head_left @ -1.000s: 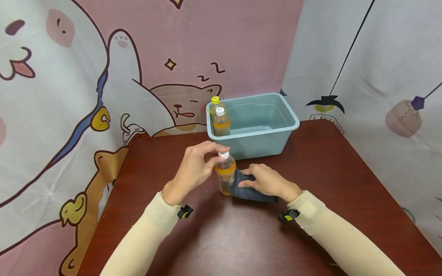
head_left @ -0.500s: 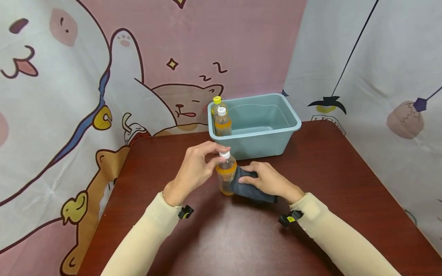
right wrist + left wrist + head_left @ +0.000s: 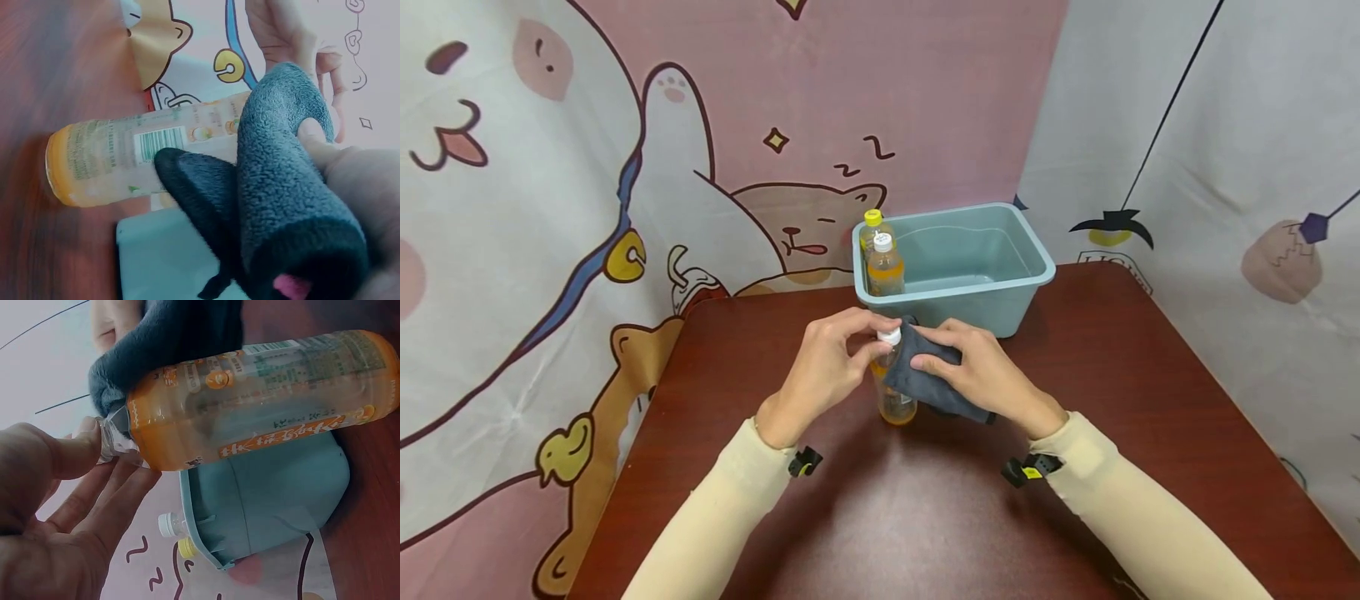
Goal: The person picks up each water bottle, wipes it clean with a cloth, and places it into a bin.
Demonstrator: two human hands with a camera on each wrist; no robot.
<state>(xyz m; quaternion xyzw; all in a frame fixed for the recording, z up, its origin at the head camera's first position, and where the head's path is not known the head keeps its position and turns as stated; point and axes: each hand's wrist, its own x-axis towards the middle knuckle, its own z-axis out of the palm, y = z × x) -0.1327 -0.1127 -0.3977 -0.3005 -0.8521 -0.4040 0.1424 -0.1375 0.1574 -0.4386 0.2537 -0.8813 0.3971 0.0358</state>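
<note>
A clear plastic bottle (image 3: 897, 407) with an orange label stands upright on the table. My left hand (image 3: 823, 358) pinches its white cap (image 3: 891, 336) between thumb and fingers. In my right hand (image 3: 973, 367) is a dark grey cloth (image 3: 925, 379), folded over and pressed against the bottle's upper side near the neck. The left wrist view shows the cloth (image 3: 169, 347) lying along the bottle's shoulder (image 3: 150, 425). Seen from the right wrist, the cloth (image 3: 287, 156) covers the bottle's upper part, while the barcode side (image 3: 159, 144) shows.
Behind the bottle a light blue plastic bin (image 3: 955, 312) sits at the back of the brown table (image 3: 880, 517). Inside its left end stand a white-capped bottle (image 3: 885, 271) and a yellow-capped bottle (image 3: 872, 218). Printed fabric (image 3: 955, 100) hangs behind the table.
My right hand has moved the cloth up the bottle, from its lower side to near the neck. The left hand keeps its hold on the cap.
</note>
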